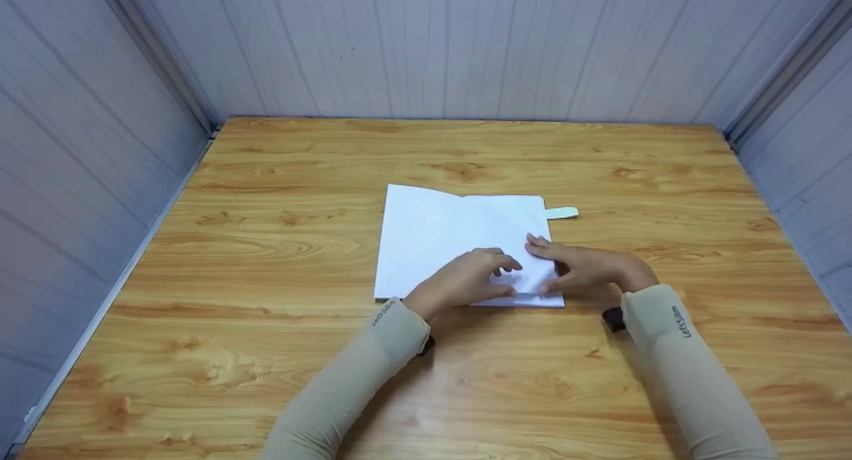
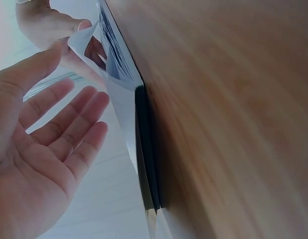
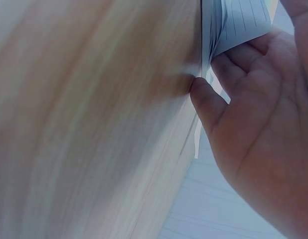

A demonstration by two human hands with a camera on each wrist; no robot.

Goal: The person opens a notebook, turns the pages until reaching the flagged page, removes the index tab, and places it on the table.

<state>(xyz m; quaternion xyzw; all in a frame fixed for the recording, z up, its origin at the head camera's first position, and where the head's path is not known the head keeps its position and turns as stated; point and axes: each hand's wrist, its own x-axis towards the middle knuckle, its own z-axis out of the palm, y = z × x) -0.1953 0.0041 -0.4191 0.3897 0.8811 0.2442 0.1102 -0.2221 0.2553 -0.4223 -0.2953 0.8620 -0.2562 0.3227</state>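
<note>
Steadying white booklet (image 1: 459, 237) flat on tabletop (image 1: 266, 247): left hand (image 1: 466, 280) fingers straight, apart; right hand (image 1: 586, 270) fingers pinching lifted page corner.

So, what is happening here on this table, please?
A person is working on an open white notebook lying on a wooden table. The right hand lifts the corner of a page at the notebook's near right edge, the thumb under the paper. The left hand rests on the page beside it, fingers relaxed. A pale tab sticks out from the notebook's far right edge.
</note>
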